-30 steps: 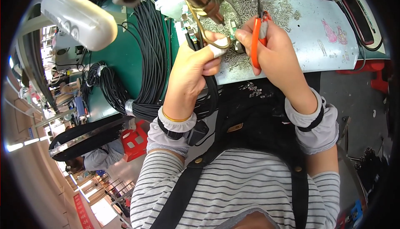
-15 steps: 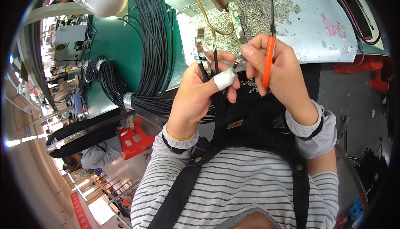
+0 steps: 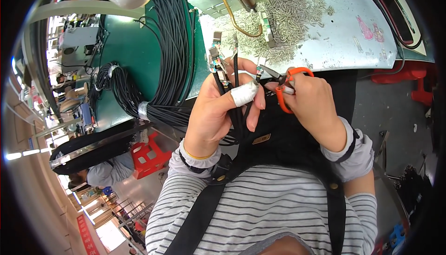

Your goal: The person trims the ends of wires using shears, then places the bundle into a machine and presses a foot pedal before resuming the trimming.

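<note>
**Black cables (image 3: 235, 64) in the left hand (image 3: 206, 113), pliers (image 3: 280, 98) in the right**

Head view: the left hand pinches several cables, its thumb under a white wrap (image 3: 244, 94), their connector ends fanned upward before the pale worktop (image 3: 346, 53). The right hand (image 3: 316, 104) grips the orange-handled pliers, tips just beside the rightmost connector end (image 3: 260, 65); I cannot tell whether they touch. Beyond, small metal pieces (image 3: 297, 25) lie heaped.

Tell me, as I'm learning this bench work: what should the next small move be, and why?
Perhaps close the orange-handled tool lightly on the rightmost held cable near its end: the left hand grips that cable, and the right hand holds the tool, handles spread, tip at or beside that end.
</note>
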`<state>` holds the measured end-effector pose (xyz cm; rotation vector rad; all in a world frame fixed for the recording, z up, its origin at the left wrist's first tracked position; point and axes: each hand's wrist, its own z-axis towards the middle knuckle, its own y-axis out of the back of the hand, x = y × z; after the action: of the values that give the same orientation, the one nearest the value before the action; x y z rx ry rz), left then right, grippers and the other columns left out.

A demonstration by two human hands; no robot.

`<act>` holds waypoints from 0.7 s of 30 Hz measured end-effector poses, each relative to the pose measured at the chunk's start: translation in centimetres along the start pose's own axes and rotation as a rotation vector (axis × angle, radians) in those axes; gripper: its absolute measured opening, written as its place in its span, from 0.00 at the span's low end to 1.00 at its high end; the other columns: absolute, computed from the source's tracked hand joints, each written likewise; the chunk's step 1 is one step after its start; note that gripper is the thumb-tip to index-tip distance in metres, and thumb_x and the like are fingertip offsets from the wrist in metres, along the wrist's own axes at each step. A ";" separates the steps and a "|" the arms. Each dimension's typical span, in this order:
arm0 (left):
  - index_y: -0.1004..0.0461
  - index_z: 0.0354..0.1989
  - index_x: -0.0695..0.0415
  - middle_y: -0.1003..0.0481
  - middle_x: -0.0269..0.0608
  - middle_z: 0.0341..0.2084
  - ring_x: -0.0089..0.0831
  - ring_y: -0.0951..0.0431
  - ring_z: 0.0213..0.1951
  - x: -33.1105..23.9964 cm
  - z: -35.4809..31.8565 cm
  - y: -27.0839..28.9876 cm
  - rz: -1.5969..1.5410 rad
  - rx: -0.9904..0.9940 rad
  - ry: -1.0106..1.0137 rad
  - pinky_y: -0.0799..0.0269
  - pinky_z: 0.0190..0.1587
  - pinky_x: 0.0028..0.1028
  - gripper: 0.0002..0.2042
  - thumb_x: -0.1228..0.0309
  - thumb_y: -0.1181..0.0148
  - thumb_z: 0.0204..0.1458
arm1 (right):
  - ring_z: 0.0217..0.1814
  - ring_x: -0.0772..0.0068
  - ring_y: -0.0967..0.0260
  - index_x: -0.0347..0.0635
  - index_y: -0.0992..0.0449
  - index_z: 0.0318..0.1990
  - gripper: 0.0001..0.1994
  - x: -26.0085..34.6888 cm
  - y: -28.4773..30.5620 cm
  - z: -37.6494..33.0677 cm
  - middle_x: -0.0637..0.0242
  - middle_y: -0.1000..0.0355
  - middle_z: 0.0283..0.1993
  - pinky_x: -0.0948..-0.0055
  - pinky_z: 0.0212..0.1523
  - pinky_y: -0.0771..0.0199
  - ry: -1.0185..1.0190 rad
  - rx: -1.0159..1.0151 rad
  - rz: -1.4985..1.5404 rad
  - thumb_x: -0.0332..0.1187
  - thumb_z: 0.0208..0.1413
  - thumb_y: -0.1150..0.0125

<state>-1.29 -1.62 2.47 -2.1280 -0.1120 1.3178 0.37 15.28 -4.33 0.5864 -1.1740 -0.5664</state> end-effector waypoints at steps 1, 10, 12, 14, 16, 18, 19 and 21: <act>0.40 0.41 0.65 0.30 0.48 0.20 0.31 0.31 0.13 0.1 0.0 0.2 0.009 -0.009 -0.006 0.35 0.15 0.22 0.12 0.78 0.51 0.47 | 0.11 0.68 0.42 0.39 0.36 0.21 0.09 -0.1 0.1 0.0 0.66 0.38 0.13 0.78 0.14 0.43 0.002 0.000 0.000 0.27 0.40 0.39; 0.40 0.41 0.65 0.31 0.49 0.20 0.31 0.33 0.11 -0.3 0.1 0.0 -0.086 0.040 0.055 0.38 0.12 0.22 0.12 0.78 0.51 0.47 | 0.11 0.69 0.42 0.41 0.36 0.21 0.14 0.6 1.4 0.6 0.67 0.40 0.12 0.76 0.14 0.43 -0.133 -0.122 0.476 0.32 0.35 0.34; 0.40 0.41 0.65 0.31 0.49 0.20 0.31 0.33 0.10 -0.7 0.0 0.2 -0.144 0.059 0.104 0.38 0.12 0.22 0.13 0.77 0.51 0.47 | 0.11 0.69 0.42 0.41 0.36 0.20 0.16 0.8 2.1 0.7 0.68 0.41 0.12 0.76 0.14 0.43 0.104 -0.165 0.126 0.35 0.32 0.32; 0.40 0.42 0.65 0.32 0.50 0.19 0.31 0.34 0.10 -1.0 -0.1 0.5 -0.261 0.099 0.205 0.39 0.10 0.22 0.13 0.77 0.52 0.47 | 0.11 0.69 0.42 0.42 0.36 0.20 0.17 0.8 2.2 0.8 0.68 0.41 0.11 0.76 0.14 0.43 0.116 -0.171 0.054 0.37 0.31 0.31; 0.40 0.42 0.64 0.32 0.50 0.19 0.31 0.34 0.10 -1.0 -0.2 0.6 -0.268 0.106 0.211 0.39 0.10 0.22 0.13 0.77 0.52 0.48 | 0.11 0.69 0.41 0.42 0.36 0.20 0.18 0.6 2.2 0.9 0.68 0.42 0.11 0.75 0.13 0.43 0.137 -0.184 -0.088 0.39 0.29 0.31; 0.41 0.42 0.64 0.32 0.50 0.19 0.30 0.34 0.10 -1.0 -0.3 0.6 -0.280 0.123 0.226 0.40 0.09 0.22 0.13 0.76 0.52 0.48 | 0.11 0.68 0.41 0.42 0.36 0.20 0.18 0.7 2.0 0.7 0.68 0.42 0.11 0.75 0.13 0.43 0.134 -0.173 -0.099 0.39 0.29 0.31; 0.41 0.42 0.64 0.32 0.50 0.19 0.30 0.34 0.10 -1.0 -0.3 0.6 -0.280 0.123 0.226 0.40 0.09 0.22 0.13 0.76 0.52 0.48 | 0.11 0.67 0.41 0.42 0.36 0.20 0.18 0.8 1.9 0.7 0.68 0.42 0.11 0.74 0.13 0.43 0.131 -0.163 -0.110 0.40 0.30 0.31; 0.40 0.42 0.64 0.32 0.50 0.19 0.30 0.35 0.09 -1.0 -0.4 0.5 -0.262 0.118 0.225 0.40 0.09 0.22 0.13 0.76 0.53 0.48 | 0.11 0.66 0.40 0.42 0.36 0.19 0.18 1.1 1.8 0.6 0.67 0.42 0.10 0.74 0.12 0.42 0.128 -0.153 -0.123 0.40 0.30 0.31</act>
<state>-1.57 -2.58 3.12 -2.0641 -0.2073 0.9076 0.30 15.77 -2.22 0.5581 -0.9692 -0.7066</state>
